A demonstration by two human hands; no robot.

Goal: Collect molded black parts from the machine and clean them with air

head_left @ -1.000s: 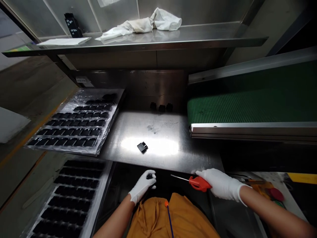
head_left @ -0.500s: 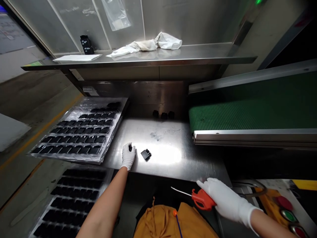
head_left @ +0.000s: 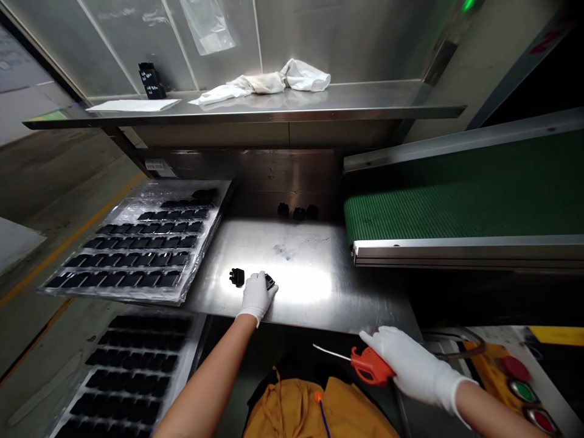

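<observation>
My left hand (head_left: 258, 293), in a white glove, is closed around a small black plastic part (head_left: 269, 281) on the steel table; the glove hides much of it. Just left of those fingers lies a second black plastic part (head_left: 236, 277), untouched. My right hand (head_left: 406, 359), also gloved, grips a red air blow gun (head_left: 371, 366) past the table's front edge. The gun's thin metal nozzle (head_left: 331, 351) points left.
Left of the table (head_left: 255, 243) is a plastic-covered tray (head_left: 182, 292) with rows of black parts; another lies lower. Three small black pieces (head_left: 298, 213) sit at the back. A green conveyor (head_left: 456, 194) is at right, near a button box (head_left: 495, 371). A shelf (head_left: 356, 100) holds cloth.
My left hand has let go of one black part, leaving it on the table, and moved right to take hold of the other. My right hand keeps the blow gun in place.
</observation>
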